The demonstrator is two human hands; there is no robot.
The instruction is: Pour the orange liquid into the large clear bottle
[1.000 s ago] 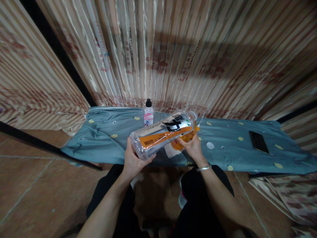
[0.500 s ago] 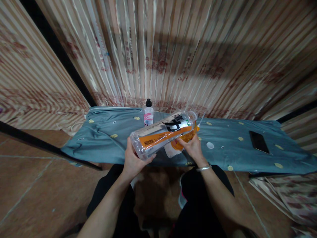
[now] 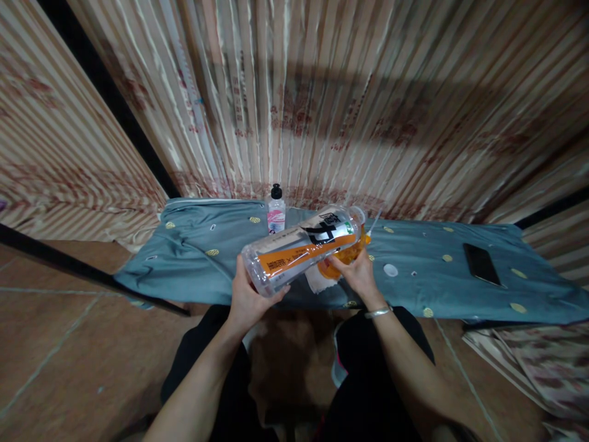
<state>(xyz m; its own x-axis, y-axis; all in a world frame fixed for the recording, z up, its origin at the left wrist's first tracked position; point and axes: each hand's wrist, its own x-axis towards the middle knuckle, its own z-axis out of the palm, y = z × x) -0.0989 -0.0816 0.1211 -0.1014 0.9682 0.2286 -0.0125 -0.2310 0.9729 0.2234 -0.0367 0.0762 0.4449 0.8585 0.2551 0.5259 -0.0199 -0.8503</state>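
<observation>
My left hand [image 3: 251, 301] is closed round the base of a large clear plastic bottle [image 3: 294, 252] with an orange, white and black label. It is tilted, its base low at the left and its neck [image 3: 358, 215] higher at the right. My right hand [image 3: 359, 273] is closed on an orange see-through container [image 3: 330, 269], partly hidden behind the bottle. A thin pale stick or tube [image 3: 375, 222] slants up beside the neck; I cannot tell what it belongs to. A crumpled white tissue [image 3: 319, 282] lies below the container.
A small bottle with a black cap [image 3: 276, 212] stands at the back of the narrow table with a blue-green cloth [image 3: 202, 233]. A white round disc [image 3: 390, 270] and a dark phone [image 3: 481, 264] lie to the right. Behind hangs a striped curtain [image 3: 294, 92]; a black pole [image 3: 110, 98] slants at left.
</observation>
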